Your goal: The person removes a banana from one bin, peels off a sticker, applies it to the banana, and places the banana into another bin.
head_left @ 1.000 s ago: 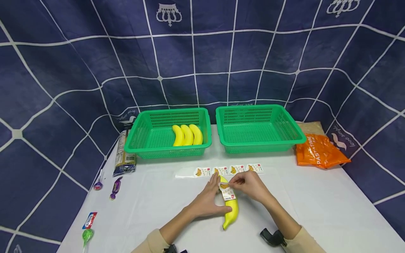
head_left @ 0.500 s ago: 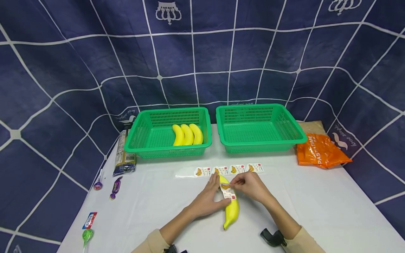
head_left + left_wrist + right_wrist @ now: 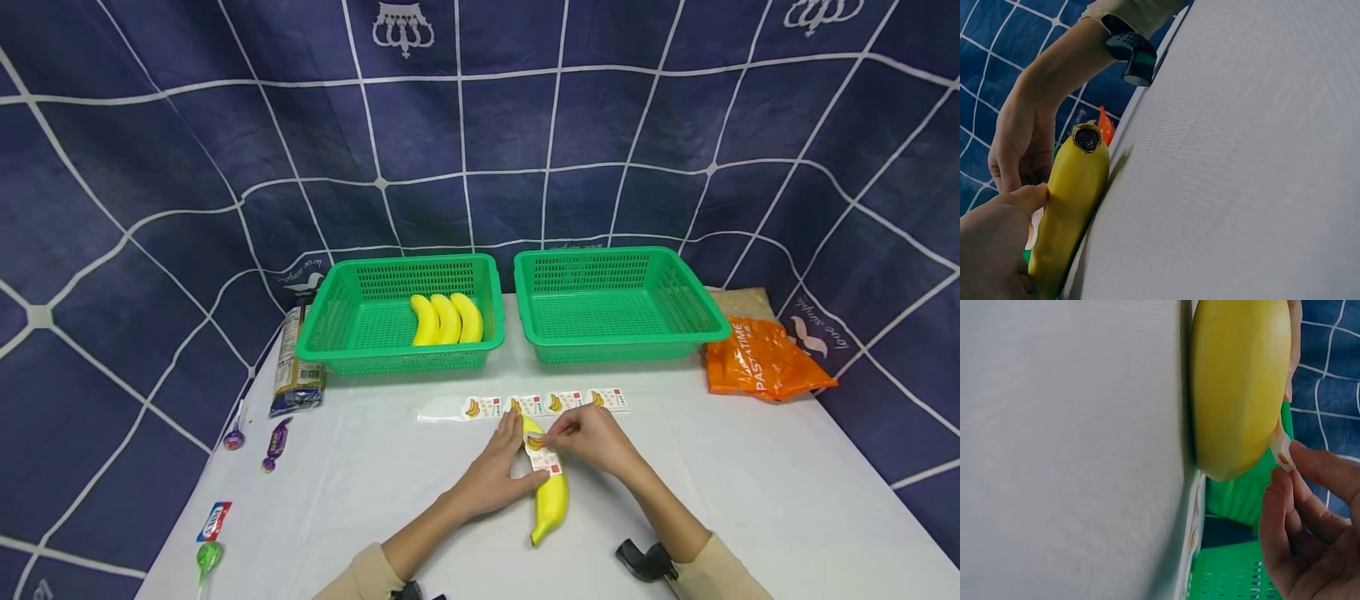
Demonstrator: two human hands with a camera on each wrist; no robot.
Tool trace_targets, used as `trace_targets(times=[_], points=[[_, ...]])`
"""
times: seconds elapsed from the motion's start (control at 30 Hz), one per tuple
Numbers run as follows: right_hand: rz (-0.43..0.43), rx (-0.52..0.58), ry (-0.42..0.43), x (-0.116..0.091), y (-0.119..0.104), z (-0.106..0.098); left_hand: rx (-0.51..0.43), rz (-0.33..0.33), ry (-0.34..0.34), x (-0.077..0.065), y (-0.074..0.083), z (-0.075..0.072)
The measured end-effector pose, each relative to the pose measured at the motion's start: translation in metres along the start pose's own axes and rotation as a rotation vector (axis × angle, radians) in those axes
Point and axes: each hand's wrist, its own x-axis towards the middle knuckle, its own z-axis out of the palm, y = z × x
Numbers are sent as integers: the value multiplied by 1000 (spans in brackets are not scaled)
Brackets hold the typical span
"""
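Observation:
A yellow banana (image 3: 551, 502) lies lengthwise on the white table, its stem end nearest the person. On its upper side sits a white label sticker (image 3: 546, 462) with a banana picture and a red mark. My left hand (image 3: 489, 477) rests along the banana's left side, fingers stretched toward the far end, its thumb pressing near the sticker's lower edge. From the right, my right hand (image 3: 596, 439) pinches the sticker's far end between thumb and fingertips. In the right wrist view that sticker end (image 3: 1281, 450) stands away from the banana (image 3: 1241, 394).
A strip of banana stickers (image 3: 564, 402) lies just beyond. Behind stand a green basket (image 3: 405, 360) with three bananas (image 3: 447, 321) and another green basket (image 3: 622, 346). An orange pasta bag (image 3: 765, 362) is at right; a dark packet (image 3: 298, 367), lollipops and wrapped candies are at left.
My left thumb has shifted slightly up from the banana's lower part to the sticker's lower edge. The pinched sticker end has moved only slightly; banana and baskets stay put.

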Motion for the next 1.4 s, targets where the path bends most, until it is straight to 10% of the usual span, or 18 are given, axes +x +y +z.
trace_targets(times=[0.4, 1.2, 1.4], points=[[211, 76, -6, 1, 12, 2, -7, 3, -41, 2, 5, 7], [203, 253, -260, 8, 28, 6, 30, -10, 6, -1, -2, 3], [162, 255, -279, 10, 27, 5, 165, 52, -9, 4, -3, -3]])
